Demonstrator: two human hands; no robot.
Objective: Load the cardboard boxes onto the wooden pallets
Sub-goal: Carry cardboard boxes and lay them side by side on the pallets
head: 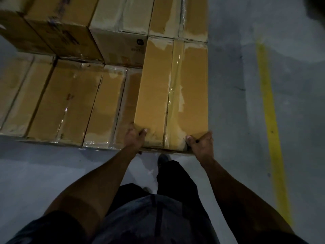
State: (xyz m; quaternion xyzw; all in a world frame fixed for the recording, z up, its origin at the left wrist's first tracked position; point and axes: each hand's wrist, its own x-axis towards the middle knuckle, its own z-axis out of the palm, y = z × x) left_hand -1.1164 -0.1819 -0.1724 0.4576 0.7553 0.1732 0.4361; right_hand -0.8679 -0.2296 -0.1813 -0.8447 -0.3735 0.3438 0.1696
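- At the near right corner of the stack, a long cardboard box (172, 92) lay lengthwise away from the person, taped down its middle, its far end butted against the boxes behind.
- The left hand (134, 136) grasped the box's near left corner, thumb laid on the top face and fingers wrapped down the side; I judged the grip was there to steer that end sideways.
- The right hand (200, 143) clutched the near right corner the same way, thumb on top, fingers curled round the edge, so both ends of the near face were controlled together.
- The box stood higher than the lower row of boxes (66, 103) just to its left, touching them along its side, which suggested a second layer being started from the corner.
- No wooden pallet showed anywhere; I supposed it sat hidden beneath the stack.
- The box's right side ran flush with the boxes behind, well clear of the yellow floor line (269, 110).
- A taller stack (58, 27) stood at the far left, dimly lit.
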